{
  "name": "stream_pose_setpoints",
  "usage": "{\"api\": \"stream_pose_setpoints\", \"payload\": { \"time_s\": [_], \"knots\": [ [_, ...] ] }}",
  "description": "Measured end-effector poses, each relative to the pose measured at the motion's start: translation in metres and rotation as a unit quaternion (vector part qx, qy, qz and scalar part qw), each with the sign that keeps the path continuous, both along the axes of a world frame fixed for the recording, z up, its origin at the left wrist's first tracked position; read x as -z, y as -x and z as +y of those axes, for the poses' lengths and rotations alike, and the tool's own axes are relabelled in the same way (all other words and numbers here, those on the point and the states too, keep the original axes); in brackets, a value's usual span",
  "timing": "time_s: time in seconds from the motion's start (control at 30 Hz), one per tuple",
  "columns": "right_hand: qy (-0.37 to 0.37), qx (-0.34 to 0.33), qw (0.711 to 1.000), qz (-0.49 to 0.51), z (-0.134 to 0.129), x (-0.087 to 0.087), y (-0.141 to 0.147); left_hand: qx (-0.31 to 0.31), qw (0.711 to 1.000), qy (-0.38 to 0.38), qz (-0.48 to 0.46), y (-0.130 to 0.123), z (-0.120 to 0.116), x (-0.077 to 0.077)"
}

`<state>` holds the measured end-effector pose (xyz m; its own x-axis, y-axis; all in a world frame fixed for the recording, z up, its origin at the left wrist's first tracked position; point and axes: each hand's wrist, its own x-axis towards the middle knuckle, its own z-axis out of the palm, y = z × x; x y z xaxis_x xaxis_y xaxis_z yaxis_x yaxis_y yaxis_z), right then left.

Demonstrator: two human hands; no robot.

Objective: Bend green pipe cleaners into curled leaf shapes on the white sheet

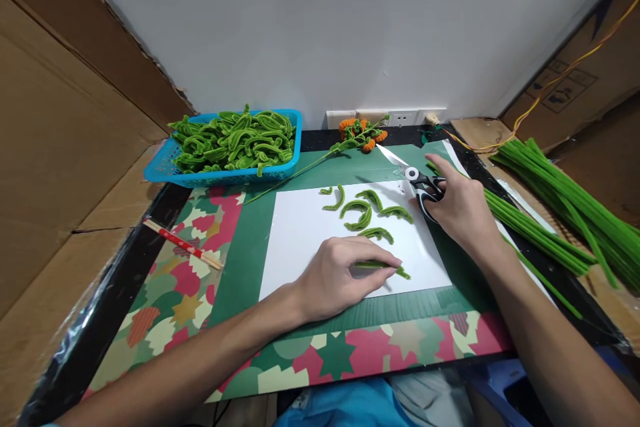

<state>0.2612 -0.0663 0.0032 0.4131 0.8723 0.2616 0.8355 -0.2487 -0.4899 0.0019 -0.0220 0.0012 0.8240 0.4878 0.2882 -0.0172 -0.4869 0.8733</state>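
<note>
Green strip (369, 265) is pinched by left fingers (391, 259); pieces (399, 212) on white sheet (297, 233) could be scattered by swung scissors (412, 174), right fingers' (444, 167) hold unclear.

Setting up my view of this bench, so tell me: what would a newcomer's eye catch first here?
Probably the blue basket at the back left, heaped with curled green fuzzy strips, with an orange flower on a green stem to its right. Next, the white sheet in the middle, where the left hand pinches a green piece and the right hand holds black-and-white scissors at the sheet's right edge.
</note>
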Motion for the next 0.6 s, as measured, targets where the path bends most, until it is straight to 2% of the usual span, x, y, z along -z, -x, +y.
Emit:
{"api": "stream_pose_setpoints", "payload": {
  "time_s": [0.33,0.47,0.6],
  "knots": [
    [0.015,0.001,1.000,-0.016,-0.0012,-0.0018,-0.0040,0.021,0.998,-0.063,-0.017,0.0005,0.0036,0.0061],
    [0.025,0.013,0.999,-0.047,0.0004,0.0014,-0.0055,0.010,0.998,-0.052,-0.014,0.0004,0.0040,0.0061],
    [0.028,-0.017,0.998,-0.046,0.0003,0.0025,-0.0076,0.005,1.000,-0.022,-0.013,0.0005,0.0041,0.0059]
  ]
}}
